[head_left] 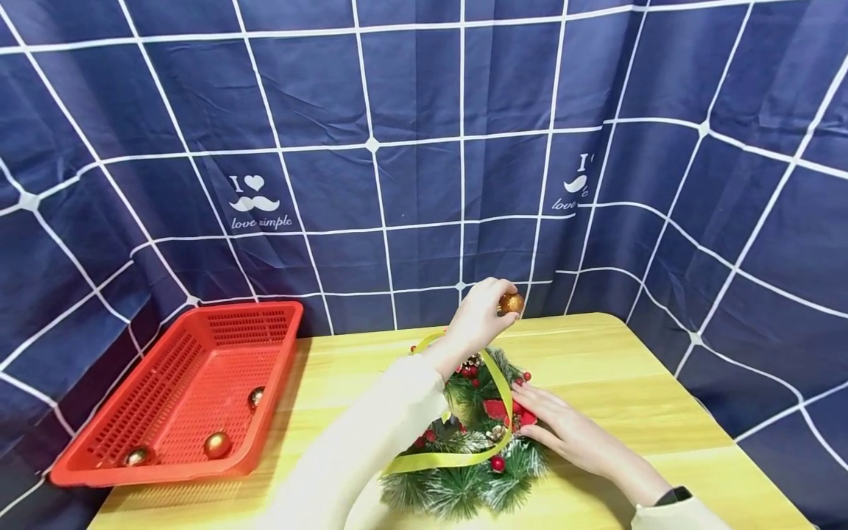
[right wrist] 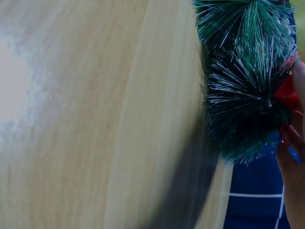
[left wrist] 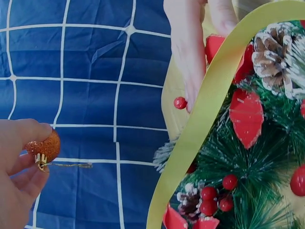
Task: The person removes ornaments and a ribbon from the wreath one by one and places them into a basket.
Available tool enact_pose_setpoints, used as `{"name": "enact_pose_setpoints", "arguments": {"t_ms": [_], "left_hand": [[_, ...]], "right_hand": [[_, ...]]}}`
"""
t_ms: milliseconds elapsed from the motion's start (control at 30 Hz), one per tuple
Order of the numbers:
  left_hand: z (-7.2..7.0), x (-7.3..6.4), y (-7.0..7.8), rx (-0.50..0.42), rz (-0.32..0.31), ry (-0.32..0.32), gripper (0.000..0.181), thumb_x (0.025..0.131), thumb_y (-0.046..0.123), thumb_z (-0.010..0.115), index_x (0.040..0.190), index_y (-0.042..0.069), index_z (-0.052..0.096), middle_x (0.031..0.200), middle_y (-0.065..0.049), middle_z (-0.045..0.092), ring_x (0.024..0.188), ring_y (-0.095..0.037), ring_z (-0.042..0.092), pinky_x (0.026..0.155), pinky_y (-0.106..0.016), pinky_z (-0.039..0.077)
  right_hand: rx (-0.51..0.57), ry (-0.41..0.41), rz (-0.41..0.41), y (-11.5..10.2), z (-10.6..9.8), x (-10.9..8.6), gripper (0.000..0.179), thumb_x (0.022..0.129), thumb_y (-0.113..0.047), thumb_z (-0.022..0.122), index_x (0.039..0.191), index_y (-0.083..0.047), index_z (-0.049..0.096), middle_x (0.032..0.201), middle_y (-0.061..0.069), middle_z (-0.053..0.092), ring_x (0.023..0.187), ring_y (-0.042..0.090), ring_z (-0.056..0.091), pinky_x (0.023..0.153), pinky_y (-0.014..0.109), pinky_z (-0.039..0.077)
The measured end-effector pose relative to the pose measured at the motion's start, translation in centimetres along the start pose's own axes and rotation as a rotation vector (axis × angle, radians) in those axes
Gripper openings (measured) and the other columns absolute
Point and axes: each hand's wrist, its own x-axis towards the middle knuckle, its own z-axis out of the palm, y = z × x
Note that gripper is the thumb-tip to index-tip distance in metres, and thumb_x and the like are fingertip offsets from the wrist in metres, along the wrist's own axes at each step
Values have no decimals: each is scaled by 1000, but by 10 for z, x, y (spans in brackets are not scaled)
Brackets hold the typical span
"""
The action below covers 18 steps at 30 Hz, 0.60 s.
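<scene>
Between thumb and fingers, my left hand point(head_left: 478, 315) pinches an orange glitter bauble point(head_left: 511, 304), raised above the far side of the wreath. A thin gold wire point(left wrist: 71, 165) hangs from the bauble's cap in the left wrist view. The green wreath point(head_left: 457, 489) lies on the table with red berries, red petals point(left wrist: 246, 118) and pinecones point(left wrist: 272, 59). A loop of yellow ribbon point(head_left: 445, 460) lies across it. My right hand point(head_left: 571, 430) rests on the wreath's right side, fingers extended beside a red flower point(head_left: 528, 417). My left sleeve covers part of the wreath's left.
A red plastic basket point(head_left: 218, 383) stands at the table's left, holding several gold baubles, one of them a shiny bauble point(head_left: 217, 444). The wooden table point(head_left: 570, 346) reaches back to a blue gridded curtain point(head_left: 424, 184), which also hangs at both sides.
</scene>
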Motion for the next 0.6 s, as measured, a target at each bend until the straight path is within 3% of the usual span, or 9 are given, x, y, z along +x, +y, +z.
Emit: {"name": "enact_pose_setpoints", "arguments": {"t_ms": [333, 600], "left_hand": [[-11, -7, -16, -8, -28, 38, 30, 83, 18, 75, 109, 10, 64, 104, -2, 61, 92, -13, 54, 78, -20, 44], [-28, -13, -28, -39, -57, 71, 29, 83, 16, 74, 109, 9, 64, 102, -3, 61, 92, -15, 54, 79, -23, 45]], "right_hand": [[13, 3, -1, 1, 1, 0, 56, 93, -26, 62, 143, -10, 44, 146, 13, 42, 131, 36, 38, 108, 9, 9], [-6, 10, -1, 3, 4, 1, 55, 93, -27, 62, 142, -10, 45, 144, 13, 44, 130, 36, 40, 107, 8, 8]]}}
